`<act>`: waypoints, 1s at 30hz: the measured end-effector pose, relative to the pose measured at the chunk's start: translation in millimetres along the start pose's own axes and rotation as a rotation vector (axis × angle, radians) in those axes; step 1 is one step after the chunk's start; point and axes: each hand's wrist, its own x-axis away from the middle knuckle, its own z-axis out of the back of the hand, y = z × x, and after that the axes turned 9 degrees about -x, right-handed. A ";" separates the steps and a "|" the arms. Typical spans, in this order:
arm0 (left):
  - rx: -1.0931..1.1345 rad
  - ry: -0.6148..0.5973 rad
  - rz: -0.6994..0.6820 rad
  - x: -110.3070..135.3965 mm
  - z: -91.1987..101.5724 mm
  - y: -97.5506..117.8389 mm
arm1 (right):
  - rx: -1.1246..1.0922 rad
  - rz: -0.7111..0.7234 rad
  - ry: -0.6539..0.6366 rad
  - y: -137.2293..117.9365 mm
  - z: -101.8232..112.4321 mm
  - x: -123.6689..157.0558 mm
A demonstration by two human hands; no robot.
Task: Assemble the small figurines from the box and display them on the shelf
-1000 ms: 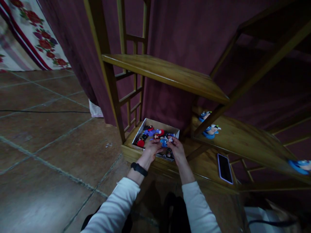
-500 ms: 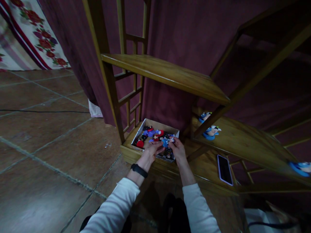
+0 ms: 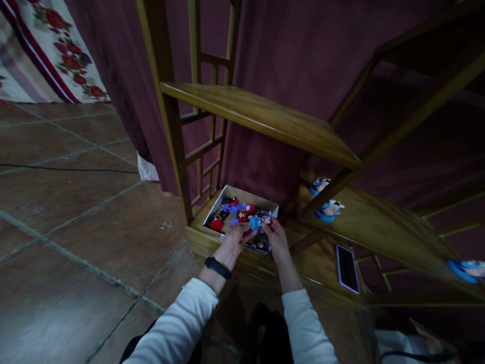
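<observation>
Between both hands, above a shallow cardboard box (image 3: 248, 193), is a small figurine (image 3: 256, 222) with a blue base. My left hand (image 3: 237, 236) is closed on its blue base end. Fingers of my right hand (image 3: 275, 233) close on its other end, which is whitish and partly covered. Inside the box lie several more figurines, among them one with a red base (image 3: 216, 224) and one with a purple base (image 3: 234, 208). My hands hide the near right part of the box.
The box stands on the low wooden ledge of a shelf unit. A wooden shelf board (image 3: 257, 114) juts out above it. Blue-based figurines (image 3: 329, 210) stand on the shelf to the right, another (image 3: 468, 269) farther along. A phone (image 3: 347, 269) lies on the lower ledge.
The figurine has turned slightly between my fingers, its blue base now more to the left. Both hands stay over the box. The camera view has shifted a little.
</observation>
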 end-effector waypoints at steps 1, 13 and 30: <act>0.000 -0.004 -0.003 0.3 -0.3 0.0 | 0.002 0.004 0.003 0.3 0.4 0.1; -0.020 -0.034 -0.094 1.9 -6.3 -5.0 | 0.293 0.117 0.057 4.5 5.8 -5.9; -0.015 -0.023 -0.099 5.6 -5.6 -2.2 | 0.304 0.151 -0.008 8.1 6.7 -4.2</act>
